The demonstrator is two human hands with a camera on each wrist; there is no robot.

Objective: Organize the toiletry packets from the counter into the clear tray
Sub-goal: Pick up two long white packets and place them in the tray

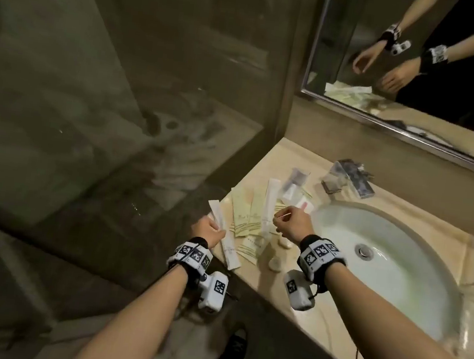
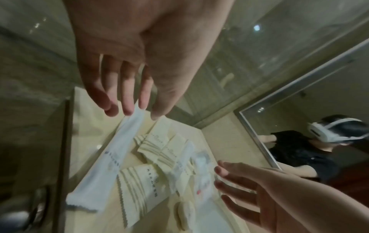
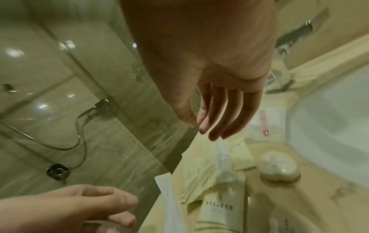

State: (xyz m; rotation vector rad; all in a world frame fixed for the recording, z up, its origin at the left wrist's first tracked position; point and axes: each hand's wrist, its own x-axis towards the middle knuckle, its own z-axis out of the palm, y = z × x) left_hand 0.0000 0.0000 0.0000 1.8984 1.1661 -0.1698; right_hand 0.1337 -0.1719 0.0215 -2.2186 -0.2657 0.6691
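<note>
Forearms: two bare arms with black-and-white tagged wristbands fill the lower half of the head view, reaching to a beige stone counter (image 1: 251,273) at mid-frame.
Left hand: the left hand (image 1: 207,231), at the counter's left edge, pinches a long white paper sachet (image 1: 224,239) near its upper end, fingers and thumb closed on it in the left wrist view.
Right hand: the right hand (image 1: 294,223), just right of centre, has thumb and forefinger drawn together on what looks like a thin pale stick (image 1: 282,215); too small to identify.
Packets: a loose pile of cream striped paper sachets (image 1: 247,216) lies between the two hands, overlapped, with a second white sachet (image 1: 270,201) across it and small clear plastic packets (image 1: 296,183) above.
Axis: the held sachet runs from upper left to lower right in the head view, its serrated end overhanging the counter's front edge.
Handling: the packets look light, thin and floppy, likely to slide over one another; a pinch at one short end, or across the middle, seems safest.
Soaps: two wrapped oval soaps (image 1: 280,253) sit below the right hand.
Tray: no clear tray can be identified with certainty.
Basin: a white oval sink (image 1: 416,261) occupies the right of frame.
</note>
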